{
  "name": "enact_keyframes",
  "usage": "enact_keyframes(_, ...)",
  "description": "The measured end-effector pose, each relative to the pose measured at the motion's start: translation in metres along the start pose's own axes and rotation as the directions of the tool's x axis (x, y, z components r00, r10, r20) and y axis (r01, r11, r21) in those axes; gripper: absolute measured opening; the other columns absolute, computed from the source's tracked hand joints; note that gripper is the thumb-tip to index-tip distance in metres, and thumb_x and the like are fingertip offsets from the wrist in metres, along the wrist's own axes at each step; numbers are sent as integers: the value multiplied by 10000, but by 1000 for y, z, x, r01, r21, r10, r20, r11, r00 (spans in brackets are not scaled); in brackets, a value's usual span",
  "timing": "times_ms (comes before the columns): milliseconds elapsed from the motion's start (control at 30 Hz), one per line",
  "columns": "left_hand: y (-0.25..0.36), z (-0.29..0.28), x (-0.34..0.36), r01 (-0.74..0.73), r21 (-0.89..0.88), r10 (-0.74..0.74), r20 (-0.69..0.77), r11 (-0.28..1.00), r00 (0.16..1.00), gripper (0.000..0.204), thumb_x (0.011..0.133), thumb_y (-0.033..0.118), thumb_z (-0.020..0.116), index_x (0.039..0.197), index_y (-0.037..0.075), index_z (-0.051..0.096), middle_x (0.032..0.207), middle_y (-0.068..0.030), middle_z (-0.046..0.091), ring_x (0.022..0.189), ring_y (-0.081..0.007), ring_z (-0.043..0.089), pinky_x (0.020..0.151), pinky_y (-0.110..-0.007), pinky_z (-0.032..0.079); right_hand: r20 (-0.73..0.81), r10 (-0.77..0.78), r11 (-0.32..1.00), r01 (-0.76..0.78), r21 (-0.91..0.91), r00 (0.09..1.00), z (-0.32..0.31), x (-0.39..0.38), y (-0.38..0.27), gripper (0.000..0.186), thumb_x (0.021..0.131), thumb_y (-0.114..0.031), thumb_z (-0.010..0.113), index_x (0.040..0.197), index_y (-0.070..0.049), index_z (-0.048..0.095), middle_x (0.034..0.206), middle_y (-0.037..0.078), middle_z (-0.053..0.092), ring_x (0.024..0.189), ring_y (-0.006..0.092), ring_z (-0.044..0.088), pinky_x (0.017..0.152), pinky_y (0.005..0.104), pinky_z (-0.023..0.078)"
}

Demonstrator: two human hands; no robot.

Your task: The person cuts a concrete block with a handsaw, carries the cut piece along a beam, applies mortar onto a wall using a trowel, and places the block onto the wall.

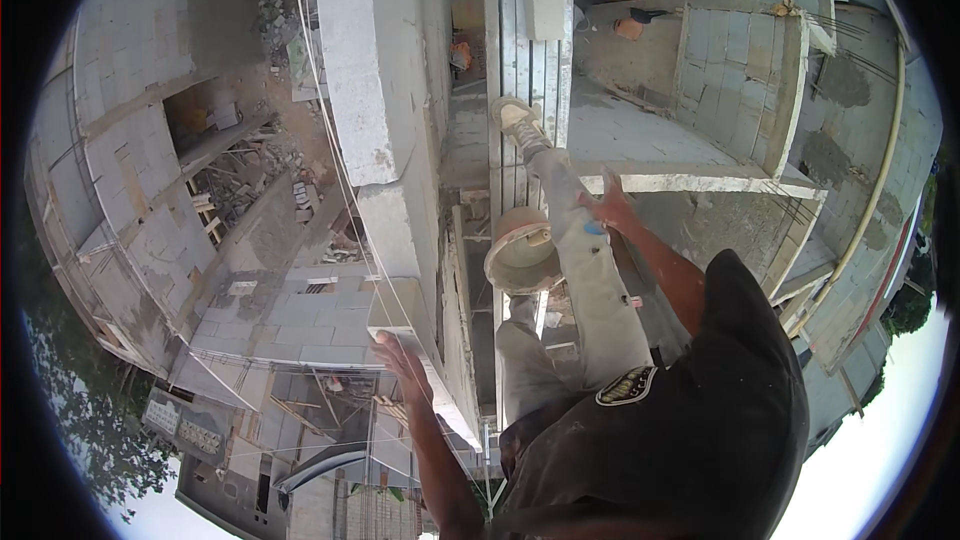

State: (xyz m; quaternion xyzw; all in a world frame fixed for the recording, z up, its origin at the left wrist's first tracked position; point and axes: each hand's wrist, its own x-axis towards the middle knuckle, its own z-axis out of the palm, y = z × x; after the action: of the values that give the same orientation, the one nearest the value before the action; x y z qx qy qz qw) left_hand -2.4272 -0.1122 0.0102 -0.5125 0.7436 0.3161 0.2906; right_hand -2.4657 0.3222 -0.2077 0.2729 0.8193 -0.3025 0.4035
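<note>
The left hand [405,368], fingers extended, is at the near end of the pale block wall [389,302] (contact cannot be confirmed). The right hand [612,208], fingers spread, is by the knee of the dusty trouser leg [590,275]; a bucket [515,224] sits just left of that leg.

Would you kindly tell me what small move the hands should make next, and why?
Perhaps settle the left hand on the pale block: it is open close by, the right hand is open by one trouser leg, and the shoe appears to rest on narrow metal rails, so a steady hold might help balance.
</note>
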Motion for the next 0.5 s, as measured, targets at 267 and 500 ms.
enact_keyframes(267,26,4,21,-44,23,43,50,999,998,1043,832,868,273,1539,107,169,1469,-247,273,1350,-392,307,1099,-524,252,205,-372,867,418,-272,905,7,-260,-49,847,771,-285,724,1504,-139,325,1530,176,341,1393,369,359,1165,457,286)
enact_keyframes(500,40,13,7,-79,140,80,-5,987,997,1059,819,881,252,1549,124,129,1453,-265,278,1320,-428,333,1079,-541,280,-56,-227,972,222,-74,972,135,-149,-50,698,768,-60,627,1437,-115,436,1429,194,464,1380,346,395,1112,503,362)
